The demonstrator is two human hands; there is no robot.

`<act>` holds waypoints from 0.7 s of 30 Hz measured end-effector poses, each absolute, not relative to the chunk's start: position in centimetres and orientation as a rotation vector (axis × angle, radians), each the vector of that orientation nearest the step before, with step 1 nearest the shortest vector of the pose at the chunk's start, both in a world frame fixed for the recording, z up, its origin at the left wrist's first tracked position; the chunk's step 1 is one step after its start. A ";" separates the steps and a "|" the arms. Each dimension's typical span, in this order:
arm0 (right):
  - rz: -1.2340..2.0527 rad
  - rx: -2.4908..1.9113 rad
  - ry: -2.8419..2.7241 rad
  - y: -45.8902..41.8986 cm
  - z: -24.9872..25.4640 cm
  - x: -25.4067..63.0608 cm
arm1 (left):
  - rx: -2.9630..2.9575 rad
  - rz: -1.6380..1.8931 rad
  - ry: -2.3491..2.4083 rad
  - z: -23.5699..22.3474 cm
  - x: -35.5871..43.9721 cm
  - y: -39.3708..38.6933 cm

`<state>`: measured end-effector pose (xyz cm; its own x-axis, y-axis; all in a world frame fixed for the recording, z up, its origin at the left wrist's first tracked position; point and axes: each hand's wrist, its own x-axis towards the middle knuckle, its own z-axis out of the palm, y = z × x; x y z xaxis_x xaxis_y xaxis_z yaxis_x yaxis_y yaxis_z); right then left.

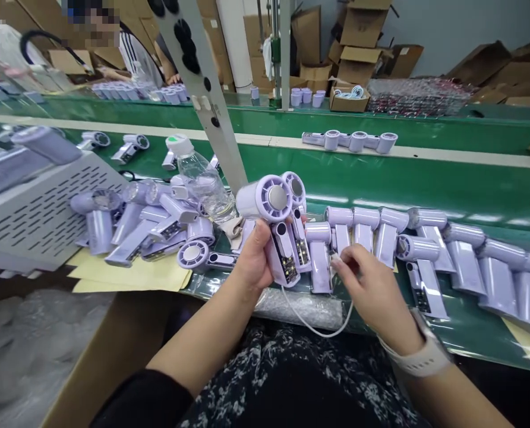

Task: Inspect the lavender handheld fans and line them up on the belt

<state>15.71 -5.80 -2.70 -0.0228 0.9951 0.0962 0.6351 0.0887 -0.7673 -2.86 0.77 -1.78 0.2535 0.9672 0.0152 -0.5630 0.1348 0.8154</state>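
Observation:
In my left hand (254, 255) I hold a lavender handheld fan (251, 202) by its handle, round grille facing up and right. Its open handle shows a circuit board. A second fan (295, 185) is right behind it; whether my fingers hold that one too I cannot tell. My right hand (365, 282) is closed, thumb and fingers pinching a small white end of a cable, beside another fan (321, 261) on the bench. The white cable (322, 334) loops below both hands, its other end reaching the bottom of the held fan.
Several lavender fans (463, 235) lie in a row at right, and a pile of fans (158, 220) at left beside a slotted grey box (60, 208). A clear plastic bottle (205, 184) leans near a metal post (211, 101). Beyond runs a green conveyor (447, 172); people work across it.

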 end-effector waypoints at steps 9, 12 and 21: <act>1.296 -1.208 -1.456 -8.6 -1.5 13.2 | 0.817 1.286 0.410 -0.4 0.6 0.9; 1.221 -1.205 -1.358 -8.9 -2.3 12.4 | 0.769 1.339 0.381 -0.8 1.3 0.9; 0.922 -1.060 -1.618 -8.3 -2.3 13.2 | 0.612 1.399 0.212 -0.7 1.2 1.2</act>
